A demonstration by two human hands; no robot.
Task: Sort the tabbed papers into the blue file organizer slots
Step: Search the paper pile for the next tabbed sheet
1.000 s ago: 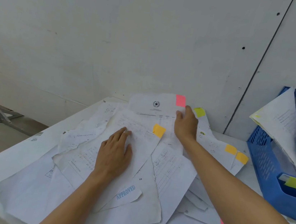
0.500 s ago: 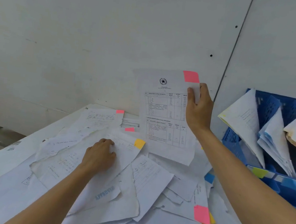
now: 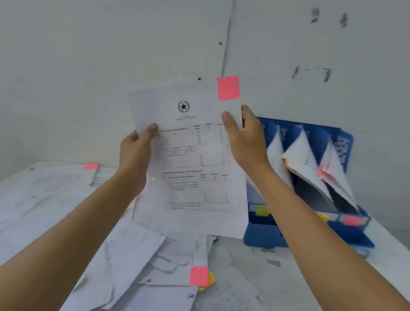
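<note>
**Pinching one sheet (image 3: 191,169) with both hands**

On its left edge the left hand (image 3: 136,146) is pinching it, thumb on the printed face and fingers curled behind. Opposite, the right hand (image 3: 246,140) is gripping the upper right edge just under the pink tab (image 3: 228,88), which is sticking up from the top corner. The sheet is hanging upright, clear of the table (image 3: 273,281). Just right of the right hand and behind it, the organizer (image 3: 267,228) is standing by the wall, papers (image 3: 300,155) leaning in its slots. Below the hands, a loose pile (image 3: 132,263) is lying spread out.
</note>
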